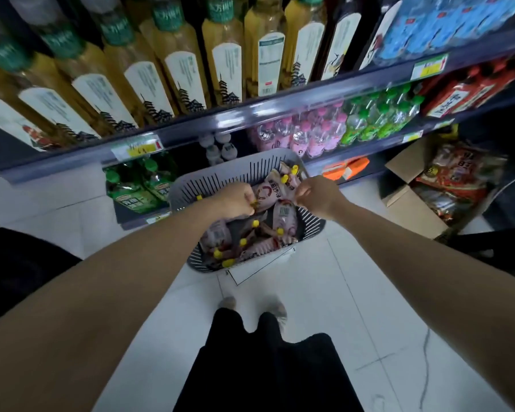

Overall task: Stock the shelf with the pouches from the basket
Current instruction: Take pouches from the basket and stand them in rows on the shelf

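A grey slotted basket (220,176) sits on the white floor in front of the shelf, holding several pink and white spout pouches (283,218) with yellow caps. My left hand (235,200) is inside the basket, its fingers closed around the yellow cap end of a pouch (266,191). My right hand (315,194) hovers over the basket's right side with fingers pinched near the same pouch's edge; what it grips is hard to make out. The shelf (250,117) rises just behind the basket.
Tall yellow drink bottles (220,60) fill the upper shelf. Pink bottles (304,135) and green bottles (381,120) stand on the lower level. An open cardboard box (414,209) of red snack bags sits on the floor at right. My feet (250,304) are behind the basket.
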`<state>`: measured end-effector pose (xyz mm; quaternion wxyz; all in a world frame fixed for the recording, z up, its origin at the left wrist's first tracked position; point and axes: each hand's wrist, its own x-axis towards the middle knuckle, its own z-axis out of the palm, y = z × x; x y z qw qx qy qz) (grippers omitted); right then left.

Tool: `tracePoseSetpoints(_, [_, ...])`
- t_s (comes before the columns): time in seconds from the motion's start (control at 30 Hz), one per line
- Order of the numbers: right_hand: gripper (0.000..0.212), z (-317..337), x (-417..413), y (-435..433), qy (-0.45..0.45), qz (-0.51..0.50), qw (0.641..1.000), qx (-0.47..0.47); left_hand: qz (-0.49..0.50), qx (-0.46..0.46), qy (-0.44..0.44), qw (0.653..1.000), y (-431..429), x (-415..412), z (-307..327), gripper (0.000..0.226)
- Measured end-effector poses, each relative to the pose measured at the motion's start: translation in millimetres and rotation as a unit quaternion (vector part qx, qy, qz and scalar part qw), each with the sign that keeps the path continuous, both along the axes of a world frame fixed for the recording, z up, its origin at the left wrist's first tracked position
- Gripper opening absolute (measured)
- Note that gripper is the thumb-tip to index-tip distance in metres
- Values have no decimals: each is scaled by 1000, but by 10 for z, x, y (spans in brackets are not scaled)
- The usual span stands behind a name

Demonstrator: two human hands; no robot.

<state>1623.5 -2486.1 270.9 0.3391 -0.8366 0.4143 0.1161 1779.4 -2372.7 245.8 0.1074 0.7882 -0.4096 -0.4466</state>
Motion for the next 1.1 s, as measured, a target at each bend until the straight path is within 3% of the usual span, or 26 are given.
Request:
tracePoseSetpoints(0.23, [21, -680, 138, 238, 70, 21, 997, 19, -27, 38, -7, 999, 156, 119, -656, 19])
tracePoseSetpoints(0.6, [37, -1409, 206, 261, 209, 101, 973, -2, -47, 51, -12, 998, 146, 44, -1532, 56])
tracePoseSetpoints(0.73, [29, -1621, 202, 242, 237, 106, 966, 14, -47, 28, -1, 999, 98, 34, -1674, 49])
tracePoseSetpoints(0.9, [34, -1782, 231, 158, 259, 105, 959, 41, 51, -14, -4, 999, 30, 177, -1858, 39])
tracePoseSetpoints(1.0, [35, -1821, 236, 95, 249, 94, 963, 52, 117, 7, 31, 993, 47, 266, -1981, 47])
tracePoseSetpoints(1.1, [43, -1877, 215, 33, 244, 60, 967, 52, 218, -20, 73, 973, 61, 288, -2055, 35])
